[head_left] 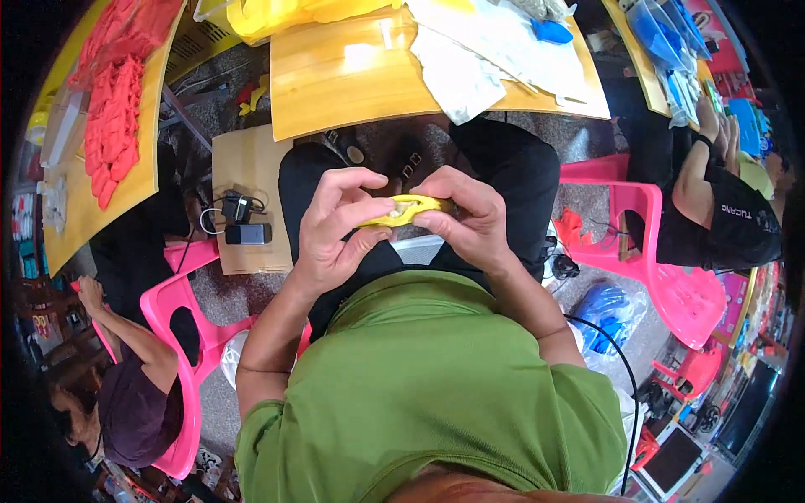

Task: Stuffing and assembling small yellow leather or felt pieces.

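Above my lap, in front of my green shirt, both hands hold a small yellow soft-looking piece (401,220). A slit along its middle is spread apart and shows something whitish inside. My left hand (334,222) pinches its left end between thumb and fingers. At the other end, my right hand (471,211) grips it with thumb and curled fingers, which hide part of that end. What the piece is exactly, I cannot make out.
Ahead stands a wooden table (335,92) with white cloth-like sheets (457,80), a blue item (552,32) and yellow pieces (285,17). Red pieces (113,138) heap on the left table. Black adapters (247,233) lie on cardboard (251,159). People sit on both sides on pink chairs (650,226).
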{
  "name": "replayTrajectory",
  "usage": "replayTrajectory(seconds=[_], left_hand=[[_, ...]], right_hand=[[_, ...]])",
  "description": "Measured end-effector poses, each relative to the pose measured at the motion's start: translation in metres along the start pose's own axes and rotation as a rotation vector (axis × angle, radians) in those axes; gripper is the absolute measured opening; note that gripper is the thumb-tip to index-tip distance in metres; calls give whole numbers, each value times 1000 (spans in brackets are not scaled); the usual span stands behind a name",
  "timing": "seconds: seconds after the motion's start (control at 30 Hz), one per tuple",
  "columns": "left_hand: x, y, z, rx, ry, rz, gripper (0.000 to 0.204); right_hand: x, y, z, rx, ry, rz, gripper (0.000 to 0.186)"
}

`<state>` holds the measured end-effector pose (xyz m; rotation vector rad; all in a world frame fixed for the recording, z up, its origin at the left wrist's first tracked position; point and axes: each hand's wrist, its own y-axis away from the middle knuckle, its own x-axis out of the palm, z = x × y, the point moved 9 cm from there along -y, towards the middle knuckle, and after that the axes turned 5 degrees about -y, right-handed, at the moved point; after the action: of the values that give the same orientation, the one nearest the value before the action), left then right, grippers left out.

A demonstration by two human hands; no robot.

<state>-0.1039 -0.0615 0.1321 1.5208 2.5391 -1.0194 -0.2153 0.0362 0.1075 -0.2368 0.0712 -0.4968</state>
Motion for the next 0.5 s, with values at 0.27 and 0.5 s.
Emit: replayTrajectory(seconds=[0.27,0.5], left_hand=[[6,-1,-2,1,-17,47,16],[5,-1,4,-91,-29,61,13]], right_hand=[[8,5,18,-250,146,42,21],[6,8,16,-257,145,13,21]])
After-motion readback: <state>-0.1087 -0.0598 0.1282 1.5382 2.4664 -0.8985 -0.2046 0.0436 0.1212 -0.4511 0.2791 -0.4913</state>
